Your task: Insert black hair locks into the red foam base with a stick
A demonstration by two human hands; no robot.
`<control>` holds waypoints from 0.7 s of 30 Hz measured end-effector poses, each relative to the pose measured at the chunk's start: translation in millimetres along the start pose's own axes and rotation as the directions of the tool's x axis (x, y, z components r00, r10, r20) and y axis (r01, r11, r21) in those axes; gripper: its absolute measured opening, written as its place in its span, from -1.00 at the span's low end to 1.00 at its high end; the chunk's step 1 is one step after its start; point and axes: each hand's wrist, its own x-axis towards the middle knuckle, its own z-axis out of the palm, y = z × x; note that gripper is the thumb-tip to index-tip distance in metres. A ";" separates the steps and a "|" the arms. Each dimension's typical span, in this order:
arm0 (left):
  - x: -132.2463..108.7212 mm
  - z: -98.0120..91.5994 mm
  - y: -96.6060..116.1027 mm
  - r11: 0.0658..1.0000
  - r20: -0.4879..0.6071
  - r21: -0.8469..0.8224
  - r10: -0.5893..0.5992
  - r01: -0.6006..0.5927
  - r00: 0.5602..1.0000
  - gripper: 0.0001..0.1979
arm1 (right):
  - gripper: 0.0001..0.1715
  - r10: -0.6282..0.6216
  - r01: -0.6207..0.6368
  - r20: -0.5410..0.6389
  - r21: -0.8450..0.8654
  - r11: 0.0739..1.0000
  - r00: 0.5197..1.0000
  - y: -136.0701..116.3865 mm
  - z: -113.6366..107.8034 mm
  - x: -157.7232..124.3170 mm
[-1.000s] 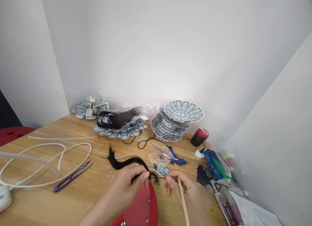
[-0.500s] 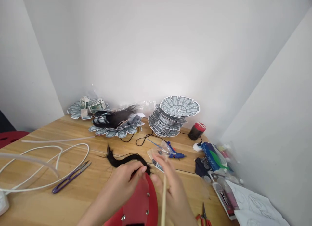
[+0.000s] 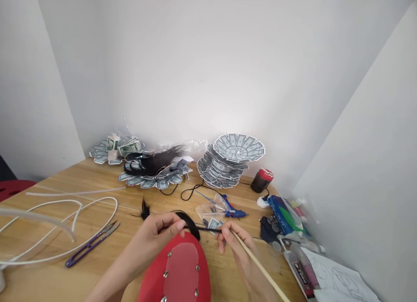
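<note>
My left hand is closed, pinching a lock of black hair against the top edge of a red oval piece with metal studs. The hair's loose end curls up to the left behind my fingers. My right hand is closed on a thin wooden stick and also pinches the stretched end of the hair near its fingertips. Both hands are over the wooden table, close together.
Purple thread snips and white tubing lie to the left. Behind are paper banknote rosettes, a dark hair bundle, a blue glue gun, a red-capped jar and clutter at the right edge.
The red studded piece has come up higher between my hands. My right hand has pulled the hair end out to the right, and the stick now slants down to the right.
</note>
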 end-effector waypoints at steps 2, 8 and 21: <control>0.6 -4.4 -1.2 0.999 -0.047 -0.048 -0.003 0.001 0.999 -0.49 | -0.52 0.005 -0.004 -0.024 0.047 0.999 1.000 1.1 -0.5 1.5; 2.0 -20.5 -13.9 0.965 -0.160 -0.260 -0.081 0.037 0.984 -0.40 | -0.55 0.022 -0.011 -0.096 0.115 0.993 0.995 2.4 -8.3 4.0; 9.9 -51.0 -18.6 0.623 -0.369 -0.770 -0.262 -0.136 0.891 -0.60 | -0.53 0.047 -0.012 -0.382 0.093 0.996 0.923 20.1 -26.1 17.5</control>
